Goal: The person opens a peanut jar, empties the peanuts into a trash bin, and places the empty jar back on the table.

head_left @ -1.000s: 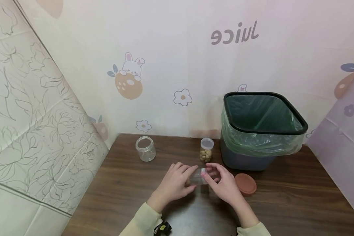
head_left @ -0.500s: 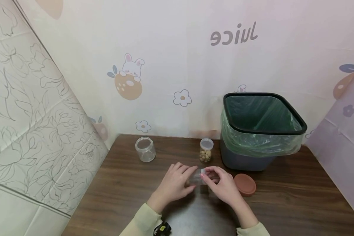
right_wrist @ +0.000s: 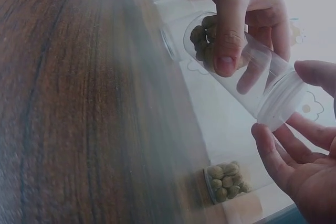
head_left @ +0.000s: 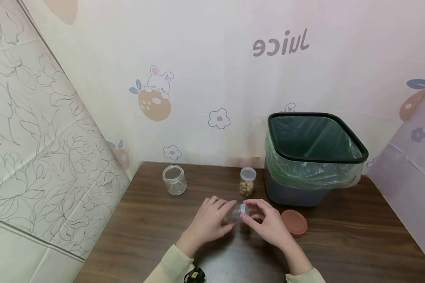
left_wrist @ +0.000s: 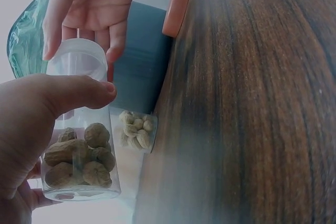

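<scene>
A clear plastic jar with several unshelled peanuts at its base is held tilted above the table. My left hand grips its body, thumb on the near side and fingers behind. At the other end sits a translucent screw lid, which my right hand pinches by the rim between thumb and fingertips. In the head view the fingers hide much of this jar. Just beyond the hands, a second lidded jar of pale nuts stands upright.
An open glass jar stands at the back left of the wooden table. Behind my right hand is a bin lined with a green bag. A round terracotta-coloured lid lies in front of the bin.
My right fingers have shifted slightly around the lid's rim, which shows more plainly now. The left hand and the jar stay nearly in place.
</scene>
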A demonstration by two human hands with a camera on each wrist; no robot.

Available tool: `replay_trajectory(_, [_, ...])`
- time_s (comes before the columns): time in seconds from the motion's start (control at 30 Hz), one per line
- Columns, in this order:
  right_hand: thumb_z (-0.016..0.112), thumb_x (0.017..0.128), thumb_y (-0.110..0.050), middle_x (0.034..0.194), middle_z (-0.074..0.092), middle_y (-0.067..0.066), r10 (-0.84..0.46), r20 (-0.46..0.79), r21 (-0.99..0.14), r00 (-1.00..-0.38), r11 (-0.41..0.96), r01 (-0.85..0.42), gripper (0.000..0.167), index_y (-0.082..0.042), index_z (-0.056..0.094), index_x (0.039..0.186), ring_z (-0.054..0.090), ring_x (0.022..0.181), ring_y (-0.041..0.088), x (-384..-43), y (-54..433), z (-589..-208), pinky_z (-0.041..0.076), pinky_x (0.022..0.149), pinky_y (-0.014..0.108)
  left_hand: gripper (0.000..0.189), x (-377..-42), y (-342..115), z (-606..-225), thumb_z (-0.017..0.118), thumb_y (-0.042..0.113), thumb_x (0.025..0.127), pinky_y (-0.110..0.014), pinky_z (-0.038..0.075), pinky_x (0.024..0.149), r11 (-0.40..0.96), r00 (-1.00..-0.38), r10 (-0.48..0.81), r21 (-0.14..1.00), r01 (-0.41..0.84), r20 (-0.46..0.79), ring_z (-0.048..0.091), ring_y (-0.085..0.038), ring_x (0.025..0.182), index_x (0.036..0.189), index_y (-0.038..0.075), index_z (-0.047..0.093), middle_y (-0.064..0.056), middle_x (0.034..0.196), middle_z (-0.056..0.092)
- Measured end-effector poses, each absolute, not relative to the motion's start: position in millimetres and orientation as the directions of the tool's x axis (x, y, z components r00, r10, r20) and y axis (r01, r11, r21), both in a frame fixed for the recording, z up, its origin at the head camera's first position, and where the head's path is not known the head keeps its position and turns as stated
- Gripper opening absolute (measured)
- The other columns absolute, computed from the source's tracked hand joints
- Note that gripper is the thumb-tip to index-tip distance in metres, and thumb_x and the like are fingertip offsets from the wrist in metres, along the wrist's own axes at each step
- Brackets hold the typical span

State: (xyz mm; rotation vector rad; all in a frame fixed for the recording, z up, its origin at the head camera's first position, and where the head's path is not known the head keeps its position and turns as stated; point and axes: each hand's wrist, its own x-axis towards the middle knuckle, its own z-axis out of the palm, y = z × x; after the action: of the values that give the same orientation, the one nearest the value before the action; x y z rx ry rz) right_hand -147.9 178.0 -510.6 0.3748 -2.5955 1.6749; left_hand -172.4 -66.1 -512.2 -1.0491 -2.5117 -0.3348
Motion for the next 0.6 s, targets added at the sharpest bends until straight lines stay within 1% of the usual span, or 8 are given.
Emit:
replay_trajectory(0.1, [0.088, 0.096, -0.027, 0.129, 0.069, 0.004, -0.223, 0.196, -0.896, -0.955, 0.355, -0.267, 0.047, -0.01, 0.071, 0.136, 0.071, 0.116, 0.024, -148.3, 180.3, -511.3, 0.063, 0.091, 0.038, 0.07, -172.3, -66.0, -512.2, 0.093, 0.043, 0.085, -0.043, 0.054, 0.094, 0.687, -0.636, 0.628, 0.064, 0.724, 0.449, 0.063, -0.018, 0.108, 0.145, 0.018, 0.069, 0.003, 0.121, 0.076])
replay_trajectory(0.23, [0.089, 0.094, -0.021, 0.132, 0.068, 0.005, -0.267, 0.247, -0.891, -0.931, 0.316, -0.327, 0.048, -0.011, 0.069, 0.137, 0.07, 0.117, 0.023, -148.9, 183.0, -511.7, 0.063, 0.093, 0.045, 0.071, -172.3, -65.8, -512.4, 0.094, 0.044, 0.085, -0.042, 0.053, 0.093, 0.683, -0.633, 0.631, 0.067, 0.728, 0.448, 0.063, -0.018, 0.108, 0.145, 0.018, 0.069, 0.003, 0.121, 0.075])
replay_trajectory(0.37, [0.09, 0.093, -0.013, 0.135, 0.067, 0.004, -0.29, 0.285, -0.877, -0.914, 0.305, -0.37, 0.049, -0.013, 0.069, 0.137, 0.068, 0.119, 0.019, -148.9, 184.6, -512.3, 0.062, 0.095, 0.047, 0.071, -172.0, -65.7, -512.3, 0.094, 0.044, 0.085, -0.042, 0.053, 0.093, 0.681, -0.633, 0.633, 0.069, 0.729, 0.446, 0.063, -0.018, 0.108, 0.145, 0.018, 0.068, 0.002, 0.121, 0.075])
replay_trajectory(0.5, [0.089, 0.09, -0.004, 0.136, 0.067, 0.004, -0.302, 0.312, -0.865, -0.901, 0.302, -0.4, 0.052, -0.011, 0.068, 0.137, 0.068, 0.119, 0.017, -148.3, 185.1, -512.3, 0.062, 0.097, 0.047, 0.071, -171.1, -65.8, -511.0, 0.094, 0.044, 0.085, -0.043, 0.053, 0.094, 0.679, -0.635, 0.633, 0.077, 0.73, 0.443, 0.063, -0.018, 0.107, 0.145, 0.018, 0.068, 0.002, 0.12, 0.076])
replay_trajectory(0.6, [0.089, 0.09, -0.003, 0.135, 0.067, 0.004, -0.306, 0.326, -0.859, -0.895, 0.299, -0.415, 0.052, -0.009, 0.068, 0.137, 0.068, 0.119, 0.016, -148.2, 184.9, -511.7, 0.061, 0.097, 0.047, 0.07, -170.8, -65.6, -510.5, 0.093, 0.044, 0.086, -0.042, 0.053, 0.094, 0.678, -0.636, 0.634, 0.08, 0.731, 0.441, 0.063, -0.018, 0.107, 0.146, 0.018, 0.068, 0.002, 0.12, 0.076])
